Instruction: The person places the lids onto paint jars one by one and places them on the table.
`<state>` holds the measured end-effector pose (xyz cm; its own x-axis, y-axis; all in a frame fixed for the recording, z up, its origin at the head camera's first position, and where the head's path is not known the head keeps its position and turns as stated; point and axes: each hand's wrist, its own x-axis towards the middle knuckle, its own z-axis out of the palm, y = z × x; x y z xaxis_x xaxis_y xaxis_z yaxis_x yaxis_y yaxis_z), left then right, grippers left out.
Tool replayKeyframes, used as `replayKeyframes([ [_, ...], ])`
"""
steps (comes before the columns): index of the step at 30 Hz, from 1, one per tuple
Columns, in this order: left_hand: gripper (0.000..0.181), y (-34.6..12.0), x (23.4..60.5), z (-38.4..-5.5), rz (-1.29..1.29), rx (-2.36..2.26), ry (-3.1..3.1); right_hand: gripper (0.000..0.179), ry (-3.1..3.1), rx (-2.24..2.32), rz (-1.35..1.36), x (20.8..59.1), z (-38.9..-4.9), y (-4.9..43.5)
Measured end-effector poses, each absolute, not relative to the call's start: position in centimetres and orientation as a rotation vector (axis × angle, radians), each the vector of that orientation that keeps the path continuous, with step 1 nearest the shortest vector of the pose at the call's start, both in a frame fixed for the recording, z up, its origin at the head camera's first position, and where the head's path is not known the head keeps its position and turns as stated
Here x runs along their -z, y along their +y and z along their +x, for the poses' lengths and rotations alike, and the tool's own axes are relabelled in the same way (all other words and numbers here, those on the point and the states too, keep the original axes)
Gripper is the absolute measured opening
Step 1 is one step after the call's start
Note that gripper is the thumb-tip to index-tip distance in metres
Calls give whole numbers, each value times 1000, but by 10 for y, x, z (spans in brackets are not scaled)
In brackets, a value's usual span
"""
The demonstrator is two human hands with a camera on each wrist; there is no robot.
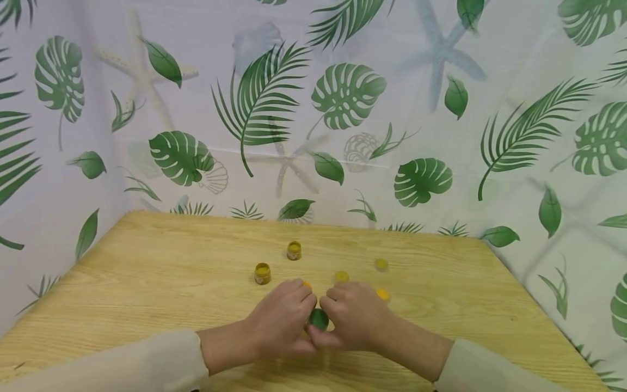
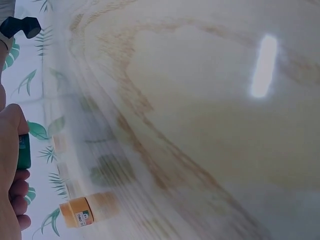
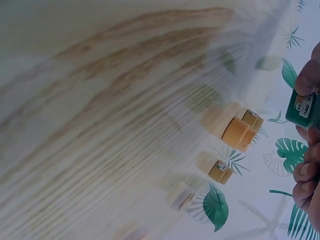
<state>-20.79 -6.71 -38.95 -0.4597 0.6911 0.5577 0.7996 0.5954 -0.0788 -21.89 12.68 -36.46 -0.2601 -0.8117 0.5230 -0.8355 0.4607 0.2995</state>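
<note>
Both hands meet over the near middle of the table around a small green paint jar [image 1: 319, 319]. My left hand [image 1: 286, 317] grips it from the left, and my right hand [image 1: 356, 317] from the right, fingers curled. In the right wrist view, a thumb presses the labelled side of the green jar [image 3: 301, 107]. The left wrist view shows only a strip of the green jar [image 2: 24, 151] beside the left hand [image 2: 10, 170]. Fingers cover much of the jar, and I cannot tell whether its lid is on. Just beyond the left hand, an orange jar [image 1: 307, 285] is mostly hidden.
Two dark-yellow jars stand beyond the hands, one nearer [image 1: 262, 274] and one farther [image 1: 294, 251]. An orange lid [image 1: 382, 295] and two yellowish lids, one left [image 1: 342, 276] and one right [image 1: 381, 265], lie on the wooden table [image 1: 171, 261]. A leaf-patterned cloth [image 1: 352, 179] hangs behind.
</note>
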Motion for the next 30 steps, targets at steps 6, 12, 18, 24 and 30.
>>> replayKeyframes([
  [6,37,-68,384,-207,-1196,262,-2331,52,-2039,-24,1370,361,-217,131],
  [12,34,-72,381,-207,-1262,313,-2333,37,-2079,-29,1483,359,-220,138],
  [18,29,-70,382,-208,-1277,282,-2284,28,-2077,2,1518,361,-220,138],
  [24,34,-68,383,-206,-1252,251,-2288,27,-2055,-15,1517,361,-218,137],
  [30,38,-66,386,-202,-1215,270,-2307,29,-2000,-38,1486,366,-219,136],
])
